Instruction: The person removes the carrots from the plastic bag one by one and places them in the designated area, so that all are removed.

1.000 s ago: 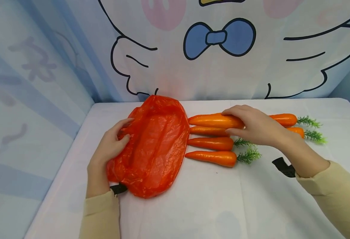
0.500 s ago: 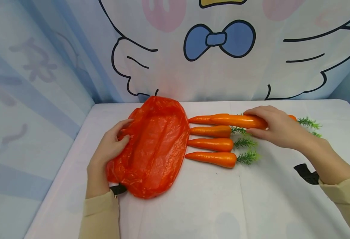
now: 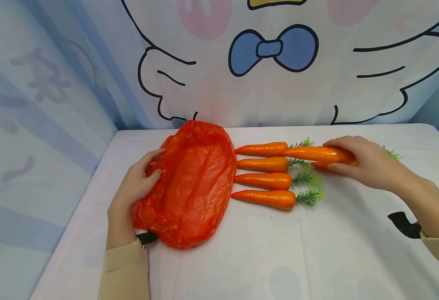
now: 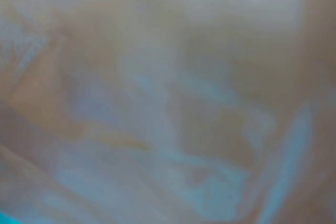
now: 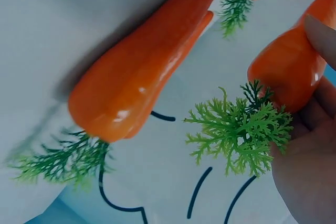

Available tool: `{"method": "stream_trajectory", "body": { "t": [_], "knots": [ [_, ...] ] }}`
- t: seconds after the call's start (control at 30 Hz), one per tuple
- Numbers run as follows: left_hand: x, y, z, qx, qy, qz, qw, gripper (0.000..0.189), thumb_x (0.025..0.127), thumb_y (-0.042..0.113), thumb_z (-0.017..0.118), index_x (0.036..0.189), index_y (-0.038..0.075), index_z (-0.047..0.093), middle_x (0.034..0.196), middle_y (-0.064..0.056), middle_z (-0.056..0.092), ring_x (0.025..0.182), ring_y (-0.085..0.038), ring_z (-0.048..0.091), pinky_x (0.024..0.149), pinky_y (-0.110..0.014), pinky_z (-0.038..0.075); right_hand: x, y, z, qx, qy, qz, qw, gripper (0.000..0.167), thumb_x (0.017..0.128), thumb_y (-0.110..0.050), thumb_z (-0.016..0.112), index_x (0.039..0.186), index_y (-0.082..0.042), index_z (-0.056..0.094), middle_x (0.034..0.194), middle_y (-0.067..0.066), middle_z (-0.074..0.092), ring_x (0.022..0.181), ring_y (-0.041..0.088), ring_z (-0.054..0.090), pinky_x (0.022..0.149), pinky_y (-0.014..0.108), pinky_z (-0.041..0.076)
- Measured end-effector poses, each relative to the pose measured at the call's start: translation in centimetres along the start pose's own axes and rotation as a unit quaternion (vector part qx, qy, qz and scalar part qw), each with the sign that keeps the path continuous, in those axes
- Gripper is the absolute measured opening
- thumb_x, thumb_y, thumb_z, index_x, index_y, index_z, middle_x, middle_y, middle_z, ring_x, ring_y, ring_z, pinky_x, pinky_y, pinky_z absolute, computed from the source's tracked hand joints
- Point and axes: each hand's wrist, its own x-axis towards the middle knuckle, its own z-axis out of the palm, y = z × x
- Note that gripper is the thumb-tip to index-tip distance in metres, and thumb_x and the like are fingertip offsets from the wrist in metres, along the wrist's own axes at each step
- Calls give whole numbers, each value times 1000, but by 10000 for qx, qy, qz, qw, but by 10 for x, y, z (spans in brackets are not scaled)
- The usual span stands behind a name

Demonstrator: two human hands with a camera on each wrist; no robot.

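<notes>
My right hand [image 3: 369, 162] holds an orange carrot [image 3: 322, 154] between thumb and fingers at its thick end, pointed tip to the left. In the right wrist view, the held carrot [image 5: 286, 69] shows a green leafy top by the palm. At the left, my left hand [image 3: 138, 177] grips the left edge of a crumpled red plastic bag [image 3: 194, 187], thumb on top. Several carrots [image 3: 266, 181] lie in a column, tips at the bag's right edge. The left wrist view is blurred.
Further carrots [image 5: 136, 66] lie close together beyond the right hand, partly hidden by it in the head view. A white cloth covers the table [image 3: 242, 258]. A printed curtain [image 3: 272, 96] stands behind the table's back edge.
My right hand has moved right with the carrot, from above the row towards the right-hand carrots, uncovering the upper leafy tops. The left hand and bag have stayed put.
</notes>
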Motion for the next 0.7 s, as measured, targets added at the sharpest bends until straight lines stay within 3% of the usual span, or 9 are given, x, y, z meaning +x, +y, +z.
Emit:
{"method": "stream_trajectory", "body": {
  "t": [0.47,0.7],
  "knots": [
    [-1,1,0,29,-9,-13,10000,55,101,9,52,154,20,40,147,-12,47,121,-36,51,98,-57,48,-26,34,3,-214,23,312,9993,53,82,-6,83,129,2,60,124,27,60,109,45,53,94,63,39],
    [-1,-1,-1,102,16,90,9999,54,101,9,50,154,18,41,145,-13,48,119,-36,52,100,-57,47,-39,50,8,-346,-20,482,9982,52,80,-5,84,125,5,61,121,28,60,106,45,52,91,65,41]
  ]
}}
